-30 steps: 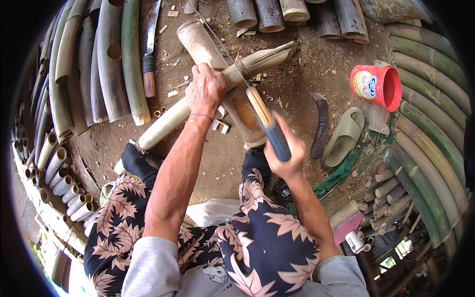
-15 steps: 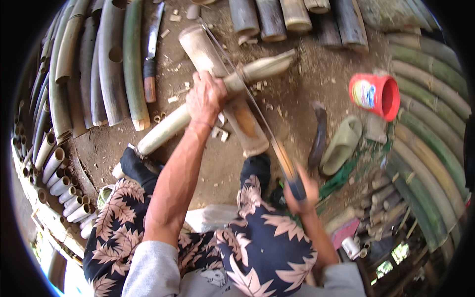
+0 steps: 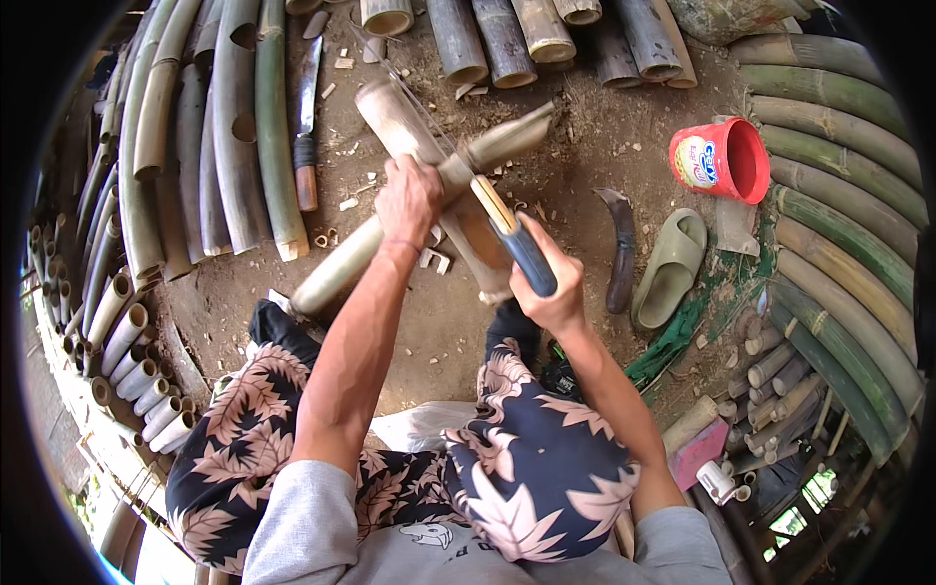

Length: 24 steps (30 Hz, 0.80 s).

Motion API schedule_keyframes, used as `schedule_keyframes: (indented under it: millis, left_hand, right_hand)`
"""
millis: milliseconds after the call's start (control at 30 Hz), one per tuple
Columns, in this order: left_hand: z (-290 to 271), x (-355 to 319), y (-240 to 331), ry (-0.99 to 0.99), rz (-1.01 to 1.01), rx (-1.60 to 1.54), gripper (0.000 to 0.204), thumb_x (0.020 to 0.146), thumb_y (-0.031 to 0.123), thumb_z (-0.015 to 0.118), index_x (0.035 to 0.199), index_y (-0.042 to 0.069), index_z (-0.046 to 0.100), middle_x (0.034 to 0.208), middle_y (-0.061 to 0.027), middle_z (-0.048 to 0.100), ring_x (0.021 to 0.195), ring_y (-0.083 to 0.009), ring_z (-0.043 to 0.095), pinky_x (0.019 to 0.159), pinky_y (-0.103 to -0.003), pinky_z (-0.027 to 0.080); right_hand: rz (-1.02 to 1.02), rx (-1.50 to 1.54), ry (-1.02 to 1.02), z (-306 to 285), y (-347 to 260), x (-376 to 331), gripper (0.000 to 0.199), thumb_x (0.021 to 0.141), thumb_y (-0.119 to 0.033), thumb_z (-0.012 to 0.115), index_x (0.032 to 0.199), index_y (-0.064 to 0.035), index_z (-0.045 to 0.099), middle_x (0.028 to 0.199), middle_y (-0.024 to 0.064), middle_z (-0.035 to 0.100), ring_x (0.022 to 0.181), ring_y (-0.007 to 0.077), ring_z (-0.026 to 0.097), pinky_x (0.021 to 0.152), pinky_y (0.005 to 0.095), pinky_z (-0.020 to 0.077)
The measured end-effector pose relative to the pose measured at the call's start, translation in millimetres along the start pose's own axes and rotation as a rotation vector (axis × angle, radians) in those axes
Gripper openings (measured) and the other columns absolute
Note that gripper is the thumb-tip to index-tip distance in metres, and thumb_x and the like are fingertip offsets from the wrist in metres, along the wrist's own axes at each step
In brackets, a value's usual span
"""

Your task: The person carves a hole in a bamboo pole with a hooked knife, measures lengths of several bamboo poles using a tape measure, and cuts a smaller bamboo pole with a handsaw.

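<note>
My left hand (image 3: pixel 408 200) is closed round a pale bamboo pole (image 3: pixel 336 268) and presses it down. The pole lies slantwise across a wider, cut-open bamboo piece (image 3: pixel 395 122) on the ground. In my right hand (image 3: pixel 556 288) is the dark handle of a handsaw (image 3: pixel 495 207), gripped tightly. Its thin blade runs away and to the left over the pole, just right of my left hand, and is partly blurred. How deep the blade sits in the bamboo cannot be made out. My foot is close to the wide piece's near end.
A long knife (image 3: pixel 306 127) lies beside bamboo lengths at the left. To the right are a curved blade with a dark handle (image 3: pixel 620 258), a green slipper (image 3: pixel 670 268) and a red bucket (image 3: pixel 746 161) on its side. Bamboo poles (image 3: pixel 829 146) line the right; cut tubes (image 3: pixel 456 44) lie at the far side.
My right hand has pushed the saw forward and left, bringing its handle close to the pole. My left hand keeps its hold. The whole view has shifted slightly.
</note>
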<state>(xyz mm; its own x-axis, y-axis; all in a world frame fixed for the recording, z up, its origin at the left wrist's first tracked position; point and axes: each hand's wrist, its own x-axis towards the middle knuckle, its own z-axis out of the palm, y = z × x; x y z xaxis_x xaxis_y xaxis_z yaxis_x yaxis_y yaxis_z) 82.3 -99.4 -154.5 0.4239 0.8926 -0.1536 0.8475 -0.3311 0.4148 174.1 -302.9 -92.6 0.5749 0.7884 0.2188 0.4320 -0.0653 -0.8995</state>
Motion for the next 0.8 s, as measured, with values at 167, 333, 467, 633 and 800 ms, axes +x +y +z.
schedule_keyframes:
  millis: [167, 333, 467, 633, 800]
  left_hand:
    - [10.0, -35.0, -3.5, 0.039, 0.115, 0.003, 0.027, 0.095, 0.027, 0.049, 0.096, 0.000, 0.053, 0.098, -0.0235, 0.057, 0.089, -0.0428, 0.061, 0.078, -0.051, 0.051]
    - [-0.7, -34.8, 7.3, 0.054, 0.133, -0.063, 0.023, 0.094, 0.024, 0.051, 0.093, 0.001, 0.053, 0.095, -0.0215, 0.057, 0.090, -0.0406, 0.059, 0.077, -0.050, 0.049]
    - [-2.5, -34.4, 10.2, 0.178, 0.324, 0.076, 0.021, 0.092, 0.023, 0.054, 0.086, 0.003, 0.054, 0.089, -0.0163, 0.057, 0.086, -0.0324, 0.055, 0.077, -0.044, 0.043]
    - [-28.3, -24.6, 37.9, 0.098, 0.220, -0.060, 0.019, 0.092, 0.022, 0.059, 0.088, 0.003, 0.056, 0.087, -0.0111, 0.054, 0.086, -0.0227, 0.051, 0.081, -0.041, 0.043]
    - [-48.9, 33.1, 132.9, -0.241, 0.552, -0.085, 0.067, 0.080, 0.050, 0.076, 0.113, -0.005, 0.058, 0.107, -0.0195, 0.061, 0.099, -0.0302, 0.060, 0.086, -0.042, 0.051]
  right_hand:
    - [0.271, 0.063, -0.105, -17.9, -17.5, -38.8, 0.060, 0.075, 0.004, 0.064, 0.134, 0.0063, 0.053, 0.100, 0.0193, 0.071, 0.080, 0.0179, 0.072, 0.071, 0.0285, 0.0555]
    - [0.032, 0.012, 0.012, -14.3, -18.2, -38.0, 0.060, 0.073, 0.005, 0.063, 0.132, 0.0082, 0.055, 0.096, 0.0195, 0.072, 0.078, 0.0223, 0.073, 0.069, 0.0296, 0.0558]
    - [0.060, 0.022, -0.005, -19.8, -25.8, -32.7, 0.061, 0.073, 0.006, 0.063, 0.133, 0.0091, 0.053, 0.100, 0.0215, 0.071, 0.080, 0.0250, 0.074, 0.070, 0.0306, 0.0564]
    - [0.066, 0.040, -0.043, -28.9, -3.2, -28.9, 0.066, 0.072, 0.000, 0.065, 0.136, 0.0038, 0.051, 0.109, 0.0242, 0.069, 0.087, 0.0348, 0.073, 0.072, 0.0360, 0.0587]
    - [0.135, -0.006, -0.087, -30.3, -6.0, -22.2, 0.064, 0.071, -0.003, 0.064, 0.134, 0.0034, 0.053, 0.098, 0.0249, 0.070, 0.076, 0.0353, 0.073, 0.066, 0.0377, 0.0580]
